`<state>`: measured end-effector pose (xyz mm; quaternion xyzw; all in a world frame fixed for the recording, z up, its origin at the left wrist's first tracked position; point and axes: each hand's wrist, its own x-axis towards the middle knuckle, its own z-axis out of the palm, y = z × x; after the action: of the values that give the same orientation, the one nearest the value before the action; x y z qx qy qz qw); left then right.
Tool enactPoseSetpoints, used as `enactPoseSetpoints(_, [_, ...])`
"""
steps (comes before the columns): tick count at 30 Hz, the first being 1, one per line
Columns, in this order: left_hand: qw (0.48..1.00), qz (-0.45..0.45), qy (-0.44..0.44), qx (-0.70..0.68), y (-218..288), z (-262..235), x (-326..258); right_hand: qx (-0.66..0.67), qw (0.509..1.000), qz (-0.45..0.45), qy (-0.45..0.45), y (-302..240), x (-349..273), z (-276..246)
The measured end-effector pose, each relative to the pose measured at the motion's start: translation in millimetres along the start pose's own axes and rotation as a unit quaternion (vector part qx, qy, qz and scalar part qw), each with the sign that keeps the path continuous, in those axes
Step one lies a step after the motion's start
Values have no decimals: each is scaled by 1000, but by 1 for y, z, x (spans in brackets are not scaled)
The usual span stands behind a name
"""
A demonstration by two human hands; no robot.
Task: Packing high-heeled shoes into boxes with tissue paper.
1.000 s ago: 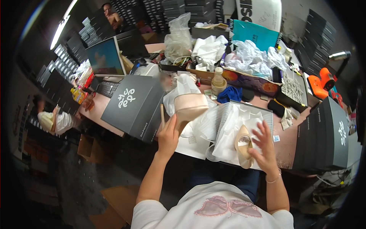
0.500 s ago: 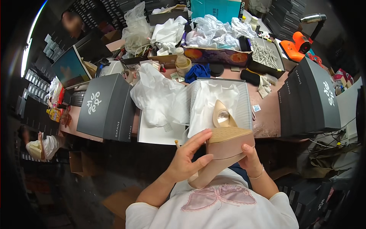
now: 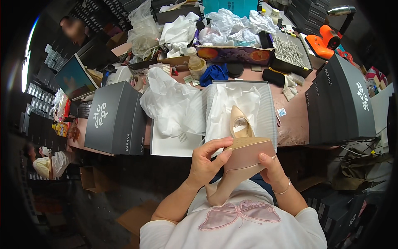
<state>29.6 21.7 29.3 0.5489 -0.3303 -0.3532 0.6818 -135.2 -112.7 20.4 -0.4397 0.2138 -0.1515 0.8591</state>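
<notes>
I hold a beige high-heeled shoe [image 3: 248, 155] in front of my chest, tilted, with its sole facing up and its heel toward my body. My right hand [image 3: 273, 171] grips its right side, the thumb pressed on the surface and the other fingers mostly hidden. From the left, my left hand [image 3: 207, 164] pinches the sole's edge with bent fingers and thumb. Just beyond, a matching beige pointed shoe [image 3: 237, 113] lies on white tissue paper [image 3: 219, 112] in an opened shoe box [image 3: 267, 108].
Dark shoe boxes stand left [image 3: 112, 118] and right [image 3: 342, 103]. Crumpled paper [image 3: 170, 108] covers part of the box's left half. Behind are a glue jar [image 3: 196, 66], a blue cloth [image 3: 214, 74], a tray of white sticks [image 3: 290, 52] and an orange tool [image 3: 325, 41]. Two people are at left.
My left fingers, stretched along the sole before, are now bent and pinching its edge. The held shoe has tipped slightly. The whole view has shifted a little.
</notes>
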Motion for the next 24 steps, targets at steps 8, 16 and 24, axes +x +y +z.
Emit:
enactPoseSetpoints(8, [999,-14,-30,7,4,-13,1,-22,1000,7,-8,0,-2,3])
enactPoseSetpoints(16, [997,21,-25,75,4,-16,-1,-26,1000,13,-9,-1,0,6])
enactPoseSetpoints(24, [997,-11,-74,35,7,-27,3,-63,998,21,-21,-2,0,4])
